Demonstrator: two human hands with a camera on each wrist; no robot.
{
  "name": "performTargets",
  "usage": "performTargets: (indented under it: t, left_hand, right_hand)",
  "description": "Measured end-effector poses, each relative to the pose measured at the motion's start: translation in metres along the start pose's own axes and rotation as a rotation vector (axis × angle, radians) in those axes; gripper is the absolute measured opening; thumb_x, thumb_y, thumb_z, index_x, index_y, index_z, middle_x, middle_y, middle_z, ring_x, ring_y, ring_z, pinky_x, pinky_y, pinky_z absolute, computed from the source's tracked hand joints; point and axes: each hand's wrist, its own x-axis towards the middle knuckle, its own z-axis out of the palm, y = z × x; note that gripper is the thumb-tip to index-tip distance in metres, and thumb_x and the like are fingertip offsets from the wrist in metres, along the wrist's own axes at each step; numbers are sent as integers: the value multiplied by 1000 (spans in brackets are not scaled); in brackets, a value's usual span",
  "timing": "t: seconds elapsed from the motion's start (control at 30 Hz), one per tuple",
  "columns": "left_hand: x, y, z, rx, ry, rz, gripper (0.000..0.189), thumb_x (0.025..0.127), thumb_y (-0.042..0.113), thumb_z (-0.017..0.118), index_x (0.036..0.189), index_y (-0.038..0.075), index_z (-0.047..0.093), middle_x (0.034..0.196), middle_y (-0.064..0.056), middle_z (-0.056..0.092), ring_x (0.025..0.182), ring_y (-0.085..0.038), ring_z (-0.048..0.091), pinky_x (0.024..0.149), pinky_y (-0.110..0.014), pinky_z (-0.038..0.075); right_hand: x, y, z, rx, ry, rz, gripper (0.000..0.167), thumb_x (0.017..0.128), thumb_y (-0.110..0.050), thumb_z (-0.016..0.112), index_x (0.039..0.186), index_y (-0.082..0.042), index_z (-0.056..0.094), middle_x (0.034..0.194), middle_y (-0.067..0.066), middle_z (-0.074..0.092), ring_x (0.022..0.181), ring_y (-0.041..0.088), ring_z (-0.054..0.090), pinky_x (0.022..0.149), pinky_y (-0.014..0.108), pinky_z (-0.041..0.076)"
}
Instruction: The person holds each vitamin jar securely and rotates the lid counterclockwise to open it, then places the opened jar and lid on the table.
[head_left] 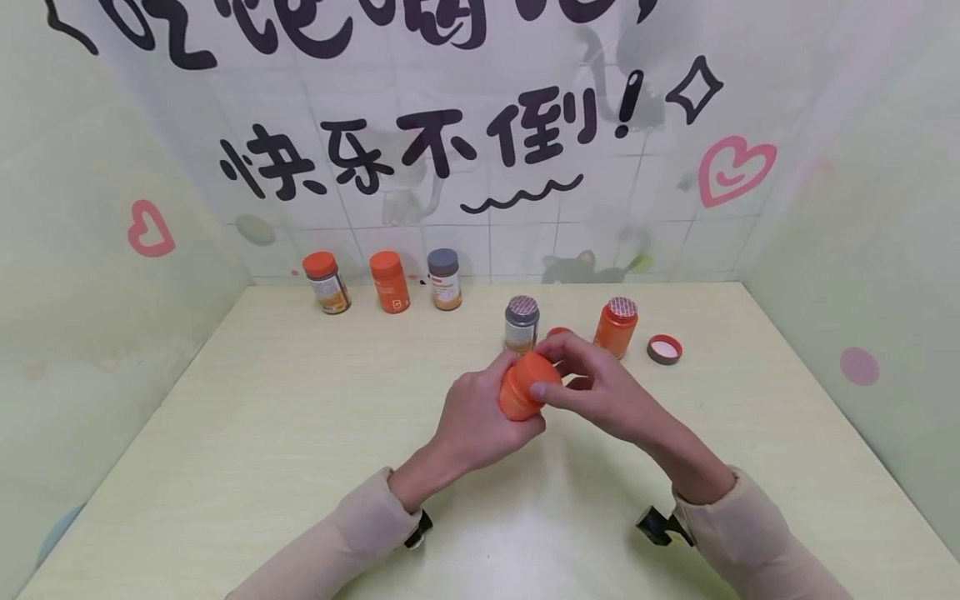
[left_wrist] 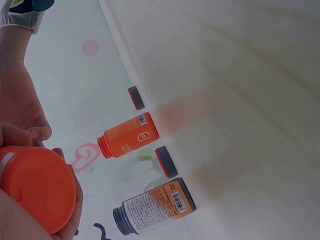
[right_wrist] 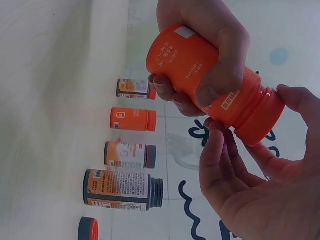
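Note:
My left hand [head_left: 476, 421] grips an orange bottle [right_wrist: 185, 67] round its body, holding it tilted above the table. An orange cap [right_wrist: 261, 122] sits at the neck of this bottle. Thumb and fingertips of my right hand [head_left: 615, 396] pinch the cap at its sides. Behind the hands stand two uncapped bottles with patterned seals over their mouths: a grey bottle [head_left: 522, 327] and an orange bottle [head_left: 617, 329]. One loose cap [head_left: 664, 349] lies right of the orange one, its white inside up. Another loose cap [left_wrist: 166, 162] lies between the two, partly hidden by my right hand in the head view.
Along the back left stand three capped bottles: a dark bottle with an orange cap [head_left: 330, 287], an orange bottle [head_left: 390, 283] and a grey-capped bottle [head_left: 445, 282]. Walls with lettering and hearts border the pale table [head_left: 300, 433] at the back and both sides.

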Motion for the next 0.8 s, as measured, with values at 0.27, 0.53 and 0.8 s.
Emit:
performTargets:
  t: [0.27,0.53,0.8]
  left_hand:
    - [1,-1,0,1,20,10,48,73,18,81,116,14,61,76,7,64,61,-5,55,57,-24,50]
    - [2,-1,-2,-13,18,4,48,73,17,81,116,15,60,77,7,63,62,-6,55,58,-25,51]
    - [2,1,-5,-34,18,-11,46,74,15,80,115,14,60,78,6,64,64,-7,57,60,-25,52]
  right_hand:
    - [-1,-1,-2,-39,7,-54,46,94,-20,72,138,-16,61,124,5,65,110,27,64,89,38,59]
    - [-2,-1,-1,-23,52,-76,48,91,-12,73,137,-11,59,131,6,64,114,26,64,90,34,58]
    - [-3,-2,-2,5,95,-115,49,90,-7,73,137,-8,59,128,10,65,114,27,63,90,30,58]
